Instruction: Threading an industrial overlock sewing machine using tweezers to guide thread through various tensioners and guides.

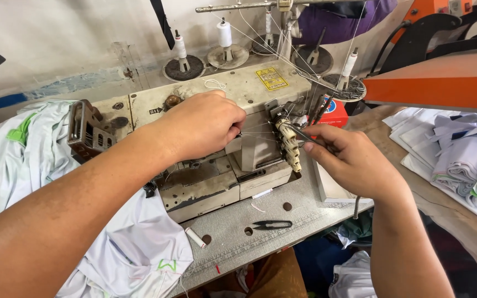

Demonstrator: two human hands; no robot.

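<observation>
Near the table's (305, 221) front edge we see black thread snips (272, 224). Beyond, our right hand (354, 163) pinches tweezers (305, 135) at the sewing machine's (222, 143) tension dials, while our left hand (202, 124) closes on thin thread (260, 128). Thread spools (224, 36) stand at the back edge.

head view | worn high, facing down and forward | close over sewing machine (216, 138); distance perhaps arm's reach

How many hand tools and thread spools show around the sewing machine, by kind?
Tweezers in the right hand: 1
Thread snips on the table: 1
White thread spools behind the machine: 3
Total: 5
</observation>
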